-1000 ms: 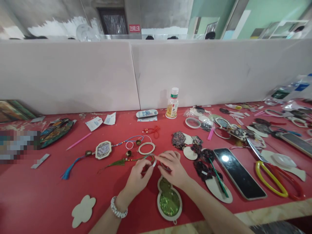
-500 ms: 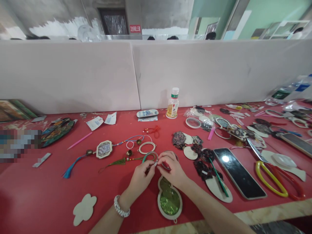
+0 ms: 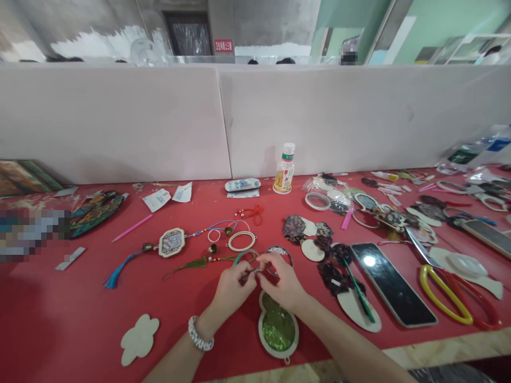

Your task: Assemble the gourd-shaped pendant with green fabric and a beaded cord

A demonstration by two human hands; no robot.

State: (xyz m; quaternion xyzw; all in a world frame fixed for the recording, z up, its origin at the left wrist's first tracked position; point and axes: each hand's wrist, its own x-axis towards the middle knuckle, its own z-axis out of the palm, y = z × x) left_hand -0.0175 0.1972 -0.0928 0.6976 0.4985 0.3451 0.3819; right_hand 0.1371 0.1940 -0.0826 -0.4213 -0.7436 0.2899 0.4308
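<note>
My left hand (image 3: 235,286) and my right hand (image 3: 281,279) meet at the fingertips, both pinched closed around a small, thin, pale piece too small to name. Behind the left fingers curves a green cord (image 3: 239,257). A round hoop with a patterned inside (image 3: 288,256) shows past the right fingers, partly covered by them. Just below the hands lies a gourd-shaped pale frame filled with shiny green (image 3: 278,331), its upper end under the right hand. On my left wrist is a white beaded bracelet (image 3: 199,335).
Left of the hands lie a blue-tasselled pendant (image 3: 171,242), a green tassel (image 3: 195,263) and an oval ring (image 3: 241,241). A flower-shaped blank (image 3: 139,339) is nearer. Rightward are dark flower pieces (image 3: 297,229), a phone (image 3: 393,284) and scissors (image 3: 445,295). A bottle (image 3: 283,170) stands before the partition.
My fingertips have shifted slightly against each other, the right fingers now higher and more bunched. More of the patterned hoop shows behind them. The view has moved a little.
</note>
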